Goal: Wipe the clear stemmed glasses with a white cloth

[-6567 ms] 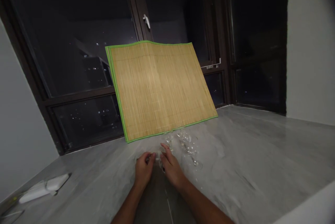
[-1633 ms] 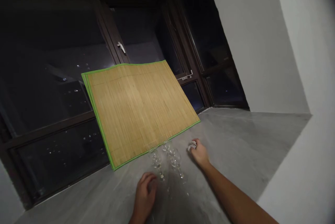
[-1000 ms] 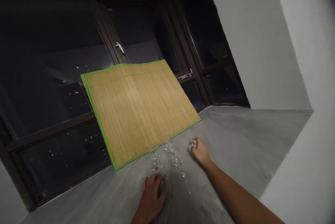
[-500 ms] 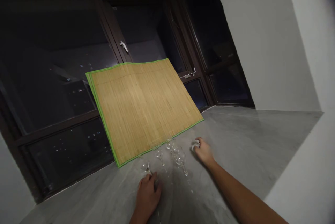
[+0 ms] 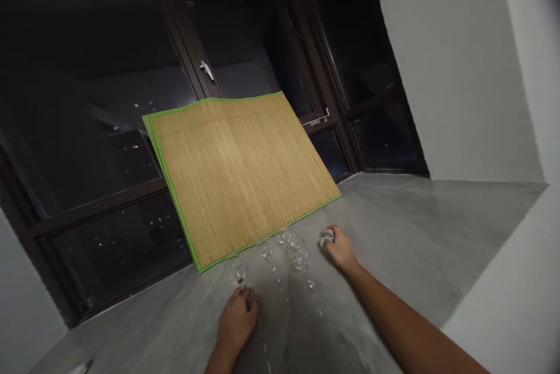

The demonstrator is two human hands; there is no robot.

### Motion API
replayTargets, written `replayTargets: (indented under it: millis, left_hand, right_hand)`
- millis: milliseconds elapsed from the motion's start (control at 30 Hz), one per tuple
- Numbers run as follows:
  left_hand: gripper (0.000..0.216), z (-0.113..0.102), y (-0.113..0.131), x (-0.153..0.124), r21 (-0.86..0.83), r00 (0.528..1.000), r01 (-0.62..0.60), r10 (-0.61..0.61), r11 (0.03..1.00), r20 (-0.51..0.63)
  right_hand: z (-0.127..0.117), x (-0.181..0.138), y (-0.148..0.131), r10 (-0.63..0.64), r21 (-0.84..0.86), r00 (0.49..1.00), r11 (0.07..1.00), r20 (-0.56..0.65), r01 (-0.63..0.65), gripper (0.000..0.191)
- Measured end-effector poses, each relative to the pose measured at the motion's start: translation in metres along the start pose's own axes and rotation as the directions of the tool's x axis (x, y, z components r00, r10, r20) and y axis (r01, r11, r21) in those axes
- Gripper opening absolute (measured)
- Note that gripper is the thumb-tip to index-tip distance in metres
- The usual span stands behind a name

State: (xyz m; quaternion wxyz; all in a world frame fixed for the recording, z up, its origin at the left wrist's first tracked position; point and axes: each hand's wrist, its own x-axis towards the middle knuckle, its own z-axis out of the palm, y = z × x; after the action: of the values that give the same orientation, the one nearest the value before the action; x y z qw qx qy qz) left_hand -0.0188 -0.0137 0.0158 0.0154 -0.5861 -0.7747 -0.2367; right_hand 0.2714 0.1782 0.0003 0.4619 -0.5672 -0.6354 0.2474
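Clear stemmed glass (image 5: 238,272) was in your left hand (image 5: 237,317), gripped low down, bowl just beyond that grip, while more glasses (image 5: 300,255) sat off to its right. Your right hand (image 5: 343,250) had some small whitish thing (image 5: 326,238) clutched, too blurry to name, green-edged mat (image 5: 249,172) beyond both grips.
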Motion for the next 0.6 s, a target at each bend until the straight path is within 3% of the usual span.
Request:
replayTargets:
  millis: [233,433,533,600]
  left_hand:
    - [0.054,-0.018,-0.043,0.003,0.334,0.965,0.254,-0.260,0.907,-0.028]
    - [0.061,-0.028,-0.029,-0.005,0.370,0.922,0.369,-0.386,0.853,-0.028]
    - [0.051,-0.029,-0.012,-0.007,0.336,0.948,0.309,-0.315,0.890,-0.039]
    - [0.045,-0.020,-0.001,-0.006,0.222,0.991,0.135,-0.131,0.966,-0.031]
  right_hand:
    - [0.001,0.001,0.001,-0.001,-0.003,1.000,1.000,0.015,0.001,0.038]
    - [0.002,0.003,0.003,-0.004,-0.011,1.000,1.000,0.023,0.004,0.038]
    - [0.001,0.002,0.001,0.001,-0.012,1.000,1.000,0.015,0.000,0.039]
    - [-0.001,0.000,-0.002,0.007,-0.014,1.000,1.000,0.011,-0.007,0.040]
